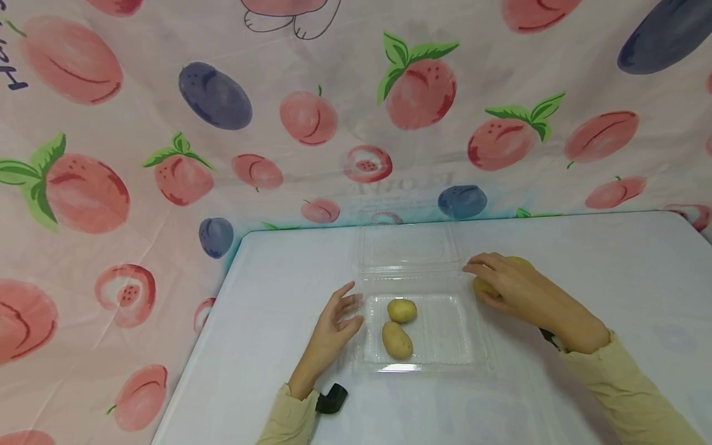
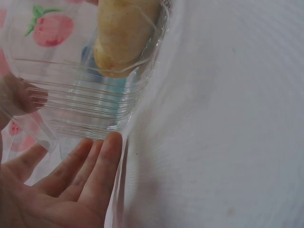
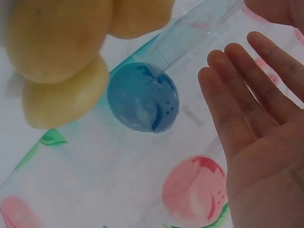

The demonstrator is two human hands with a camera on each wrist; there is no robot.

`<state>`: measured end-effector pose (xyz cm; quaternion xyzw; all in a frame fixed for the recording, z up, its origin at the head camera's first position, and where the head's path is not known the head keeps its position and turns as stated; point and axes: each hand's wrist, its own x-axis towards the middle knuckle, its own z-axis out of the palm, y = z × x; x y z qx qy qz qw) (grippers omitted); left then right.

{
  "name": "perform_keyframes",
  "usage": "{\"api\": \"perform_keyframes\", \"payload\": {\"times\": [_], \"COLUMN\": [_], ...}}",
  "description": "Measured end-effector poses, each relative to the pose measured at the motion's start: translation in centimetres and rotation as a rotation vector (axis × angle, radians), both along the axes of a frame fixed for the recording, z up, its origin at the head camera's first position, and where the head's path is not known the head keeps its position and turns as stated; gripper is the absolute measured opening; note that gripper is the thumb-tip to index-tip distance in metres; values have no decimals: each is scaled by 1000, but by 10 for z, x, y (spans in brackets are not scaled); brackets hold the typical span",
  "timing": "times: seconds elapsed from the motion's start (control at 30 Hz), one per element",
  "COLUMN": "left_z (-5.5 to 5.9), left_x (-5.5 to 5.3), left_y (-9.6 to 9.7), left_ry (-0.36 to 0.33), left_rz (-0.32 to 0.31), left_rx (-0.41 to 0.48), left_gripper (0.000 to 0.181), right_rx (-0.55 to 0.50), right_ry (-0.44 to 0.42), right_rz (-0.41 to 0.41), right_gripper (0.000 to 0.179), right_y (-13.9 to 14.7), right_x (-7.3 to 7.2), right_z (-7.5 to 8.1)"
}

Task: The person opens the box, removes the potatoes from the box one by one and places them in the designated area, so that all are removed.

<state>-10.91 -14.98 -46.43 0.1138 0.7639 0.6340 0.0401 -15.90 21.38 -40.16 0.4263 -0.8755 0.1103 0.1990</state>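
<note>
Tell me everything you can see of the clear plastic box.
The clear plastic box looks thin and shiny, with fine ridges along its side. Its base sits on the white table, and its lid is open on the far side. Two potatoes lie inside, in the left half, one behind the other. The left hand is at its left side, fingertips touching or nearly so; which, I can't tell.

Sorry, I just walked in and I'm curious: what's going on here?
A person has an open clear plastic container on a white table, with two potatoes in it. Their left hand is at its left side. Their right hand, fingers extended, is close to more potatoes right of the container, holding none.
</note>
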Motion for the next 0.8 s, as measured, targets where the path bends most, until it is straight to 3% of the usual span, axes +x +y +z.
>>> {"api": "perform_keyframes", "payload": {"times": [0.17, 0.4, 0.8], "left_z": [0, 1, 2], "left_x": [0, 0, 1], "left_y": [0, 1, 1], "left_ry": [-1, -24, -18], "left_rz": [5, 13, 7], "left_rx": [-5, -8, -3], "left_gripper": [65, 66, 66], "right_rx": [2, 48, 53], "right_ry": [-27, -136, -130], "right_rz": [-11, -51, -17], "right_gripper": [43, 47, 47], "right_y": [-8, -20, -36], "right_x": [2, 8, 10], "right_z": [6, 12, 14]}}
